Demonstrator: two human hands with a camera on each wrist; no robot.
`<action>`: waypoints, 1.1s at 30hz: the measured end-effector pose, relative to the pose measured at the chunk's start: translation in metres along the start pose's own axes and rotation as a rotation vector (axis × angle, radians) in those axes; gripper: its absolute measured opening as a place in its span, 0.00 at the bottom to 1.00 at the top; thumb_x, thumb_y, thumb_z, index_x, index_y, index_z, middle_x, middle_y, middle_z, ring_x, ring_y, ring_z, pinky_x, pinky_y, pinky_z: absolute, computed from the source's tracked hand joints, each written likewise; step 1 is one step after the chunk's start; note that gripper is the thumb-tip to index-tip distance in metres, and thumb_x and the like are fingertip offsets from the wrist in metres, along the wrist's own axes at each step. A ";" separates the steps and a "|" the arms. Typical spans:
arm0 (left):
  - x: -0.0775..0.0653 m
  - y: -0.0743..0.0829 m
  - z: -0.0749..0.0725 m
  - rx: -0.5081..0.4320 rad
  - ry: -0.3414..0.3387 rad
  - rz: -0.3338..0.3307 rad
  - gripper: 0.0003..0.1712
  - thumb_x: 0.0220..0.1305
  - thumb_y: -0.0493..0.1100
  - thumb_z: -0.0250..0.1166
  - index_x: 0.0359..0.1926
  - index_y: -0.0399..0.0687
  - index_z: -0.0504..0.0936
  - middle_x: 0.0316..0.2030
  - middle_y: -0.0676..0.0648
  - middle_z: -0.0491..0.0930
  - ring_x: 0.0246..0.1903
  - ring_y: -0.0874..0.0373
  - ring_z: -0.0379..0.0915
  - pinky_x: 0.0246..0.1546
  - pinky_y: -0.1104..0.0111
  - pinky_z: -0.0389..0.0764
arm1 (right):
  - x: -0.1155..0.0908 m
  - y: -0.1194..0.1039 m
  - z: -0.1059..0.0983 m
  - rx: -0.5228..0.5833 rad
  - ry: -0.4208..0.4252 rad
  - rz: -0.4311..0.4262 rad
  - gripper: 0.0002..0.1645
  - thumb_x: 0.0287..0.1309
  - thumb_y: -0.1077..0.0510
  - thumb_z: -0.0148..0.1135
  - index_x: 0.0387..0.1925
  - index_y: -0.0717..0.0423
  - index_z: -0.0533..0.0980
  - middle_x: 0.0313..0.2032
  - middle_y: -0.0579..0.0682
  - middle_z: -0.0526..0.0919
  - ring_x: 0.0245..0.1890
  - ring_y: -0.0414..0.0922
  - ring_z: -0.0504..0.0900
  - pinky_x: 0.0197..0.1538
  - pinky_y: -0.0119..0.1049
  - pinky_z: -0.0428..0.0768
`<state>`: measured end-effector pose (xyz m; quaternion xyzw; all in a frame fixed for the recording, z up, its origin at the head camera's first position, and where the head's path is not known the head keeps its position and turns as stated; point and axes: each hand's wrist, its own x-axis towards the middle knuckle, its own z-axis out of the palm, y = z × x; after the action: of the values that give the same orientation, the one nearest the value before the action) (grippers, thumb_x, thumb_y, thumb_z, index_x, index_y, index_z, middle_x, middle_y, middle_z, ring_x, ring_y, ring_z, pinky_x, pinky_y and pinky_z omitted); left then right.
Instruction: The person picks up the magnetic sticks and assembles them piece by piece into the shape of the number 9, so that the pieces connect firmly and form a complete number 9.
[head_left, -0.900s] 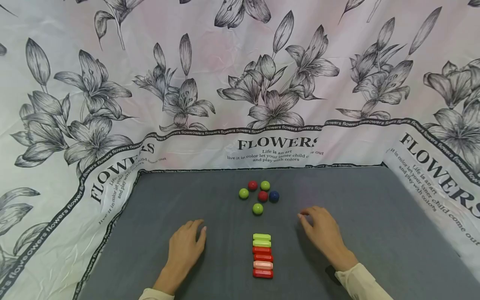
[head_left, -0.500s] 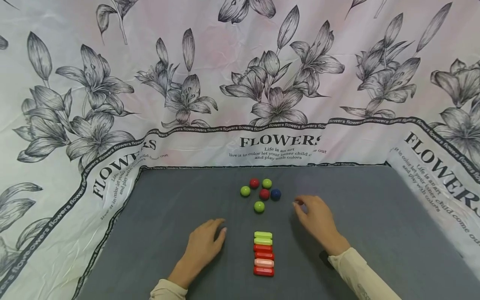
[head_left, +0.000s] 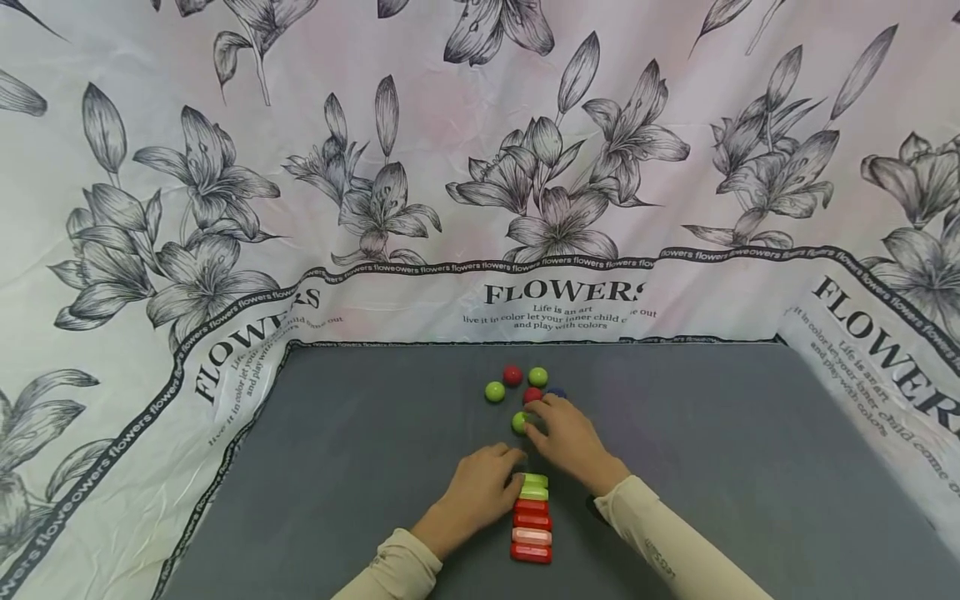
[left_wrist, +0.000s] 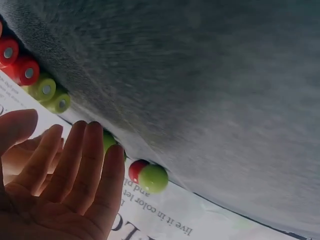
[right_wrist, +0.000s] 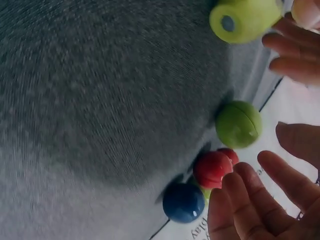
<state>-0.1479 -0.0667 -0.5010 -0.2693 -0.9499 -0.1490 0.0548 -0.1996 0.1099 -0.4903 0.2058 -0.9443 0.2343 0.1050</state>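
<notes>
My left hand is at the far end of a row of short rods, its thumb and fingertips right beside the end yellow-green rod. In the left wrist view its fingers are extended and the palm holds nothing. Close to the nearest green ball is my right hand, fingers spread and apart from the green ball in the right wrist view. Its fingertips overlap a red ball, with a blue ball beside them. From the head view, my right hand partly covers the blue ball.
Behind the hands lie a red ball and two more green balls, one of them a left-hand green ball. Red rods and a pink rod continue the row on the grey table. A flower-printed curtain surrounds the table.
My left hand has moved right and slightly forward to the end of the rod row. My right hand has moved left to the balls. The rods and balls stay in place.
</notes>
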 end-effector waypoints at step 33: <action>0.012 0.004 0.002 -0.004 -0.061 -0.004 0.03 0.61 0.45 0.70 0.36 0.54 0.86 0.30 0.55 0.84 0.30 0.62 0.80 0.28 0.68 0.78 | 0.007 -0.004 0.021 0.054 -0.118 0.029 0.24 0.60 0.56 0.70 0.56 0.60 0.79 0.44 0.55 0.83 0.41 0.50 0.82 0.46 0.51 0.81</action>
<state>-0.1563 -0.0570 -0.4994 -0.2721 -0.9513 -0.1427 0.0252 -0.2058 0.0937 -0.5050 0.2082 -0.9451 0.2486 0.0401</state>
